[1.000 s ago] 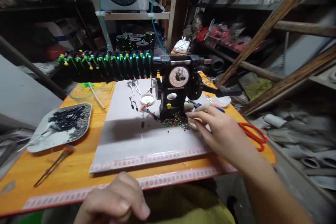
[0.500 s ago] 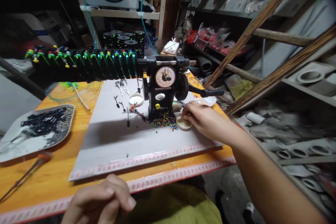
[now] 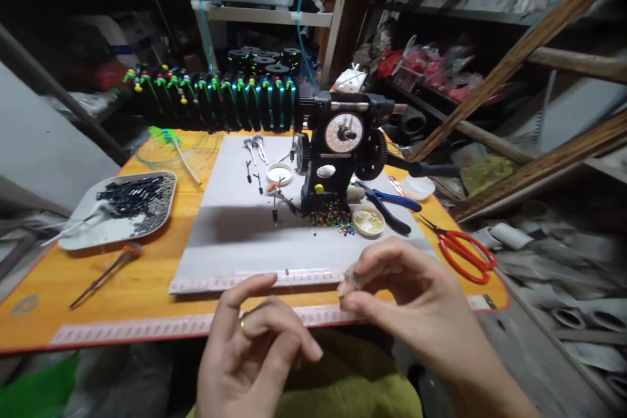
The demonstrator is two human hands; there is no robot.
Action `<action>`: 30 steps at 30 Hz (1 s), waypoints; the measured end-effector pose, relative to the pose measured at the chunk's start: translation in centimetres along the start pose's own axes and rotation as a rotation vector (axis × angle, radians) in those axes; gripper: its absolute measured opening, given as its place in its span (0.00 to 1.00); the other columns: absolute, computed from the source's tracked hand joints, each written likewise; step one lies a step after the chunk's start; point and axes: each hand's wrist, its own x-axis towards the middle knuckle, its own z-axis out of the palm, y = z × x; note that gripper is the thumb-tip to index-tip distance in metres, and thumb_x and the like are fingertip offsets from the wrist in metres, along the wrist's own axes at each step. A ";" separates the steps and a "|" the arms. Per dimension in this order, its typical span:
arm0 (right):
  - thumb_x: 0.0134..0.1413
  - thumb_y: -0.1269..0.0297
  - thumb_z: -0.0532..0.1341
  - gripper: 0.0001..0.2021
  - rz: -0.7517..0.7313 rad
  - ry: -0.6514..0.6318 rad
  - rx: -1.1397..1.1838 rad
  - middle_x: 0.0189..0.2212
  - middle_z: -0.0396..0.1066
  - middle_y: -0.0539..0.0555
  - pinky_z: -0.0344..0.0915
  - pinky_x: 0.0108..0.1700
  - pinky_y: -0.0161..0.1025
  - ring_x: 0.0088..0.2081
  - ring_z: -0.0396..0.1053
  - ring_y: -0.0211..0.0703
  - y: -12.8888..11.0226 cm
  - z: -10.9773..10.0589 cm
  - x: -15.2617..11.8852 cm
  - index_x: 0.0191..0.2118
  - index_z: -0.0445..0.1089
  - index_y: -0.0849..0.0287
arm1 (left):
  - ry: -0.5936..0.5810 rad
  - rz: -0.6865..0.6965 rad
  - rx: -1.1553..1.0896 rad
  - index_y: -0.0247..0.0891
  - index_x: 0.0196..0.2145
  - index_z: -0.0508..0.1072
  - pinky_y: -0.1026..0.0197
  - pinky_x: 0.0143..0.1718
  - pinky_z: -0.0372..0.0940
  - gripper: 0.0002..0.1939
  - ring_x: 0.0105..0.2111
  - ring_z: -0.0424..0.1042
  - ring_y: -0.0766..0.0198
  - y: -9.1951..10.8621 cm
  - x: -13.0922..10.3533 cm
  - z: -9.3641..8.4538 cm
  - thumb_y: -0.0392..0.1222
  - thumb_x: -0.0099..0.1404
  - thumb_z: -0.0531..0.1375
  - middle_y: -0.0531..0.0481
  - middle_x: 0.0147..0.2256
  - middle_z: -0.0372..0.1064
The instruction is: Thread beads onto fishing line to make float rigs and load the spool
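Orange table (image 3: pixel 161 304), cluttered room: right hand (image 3: pixel 411 294) pinches a gold bit (image 3: pixel 341 294) (pick-up step, presumably) near the near edge; left hand (image 3: pixel 245 353) loosely curled, seemingly unloaded. Next move likely needs fine control.

gold bits (image 3: pixel 363 217) | white dish (image 3: pixel 368 233) | multicoloured beads (image 3: pixel 330 217) | red-handled scissors (image 3: pixel 453 235) | orange table (image 3: pixel 157 287)

Nothing legible; dial (image 3: pixel 335 137) and ruler tape (image 3: pixel 137 329) too blurred
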 end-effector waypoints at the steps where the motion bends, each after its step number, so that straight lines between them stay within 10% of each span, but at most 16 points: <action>1: 0.50 0.68 0.71 0.07 0.014 -0.021 0.034 0.29 0.75 0.48 0.73 0.32 0.28 0.30 0.76 0.36 0.0 0.7 -0.3 0.34 0.72 0.56 | -0.013 -0.010 -0.011 0.47 0.49 0.66 0.68 0.27 0.64 0.13 0.24 0.68 0.67 0.0 -0.1 0.0 0.44 0.67 0.61 0.57 0.21 0.72; 13: 0.60 0.73 0.61 0.11 -0.031 -0.219 0.136 0.33 0.75 0.51 0.72 0.37 0.31 0.35 0.74 0.36 -0.2 3.7 -0.8 0.40 0.78 0.50 | -0.030 -0.087 -0.130 0.45 0.50 0.67 0.68 0.32 0.68 0.16 0.26 0.71 0.69 0.6 -0.5 -0.6 0.42 0.66 0.63 0.57 0.23 0.73; 19: 0.55 0.65 0.67 0.02 0.148 -0.088 0.118 0.29 0.78 0.53 0.72 0.31 0.32 0.30 0.76 0.39 0.1 4.1 -0.7 0.32 0.78 0.55 | -0.033 -0.080 -0.101 0.45 0.50 0.66 0.69 0.30 0.66 0.16 0.25 0.69 0.70 0.6 -0.3 -1.0 0.43 0.66 0.63 0.56 0.22 0.72; 30: 0.51 0.71 0.68 0.04 0.008 -0.078 0.125 0.27 0.77 0.50 0.70 0.28 0.29 0.29 0.74 0.37 -0.5 4.6 -0.1 0.29 0.78 0.54 | -0.011 -0.118 -0.120 0.48 0.50 0.67 0.68 0.30 0.66 0.16 0.24 0.73 0.69 0.7 -0.3 -1.0 0.42 0.65 0.64 0.59 0.24 0.72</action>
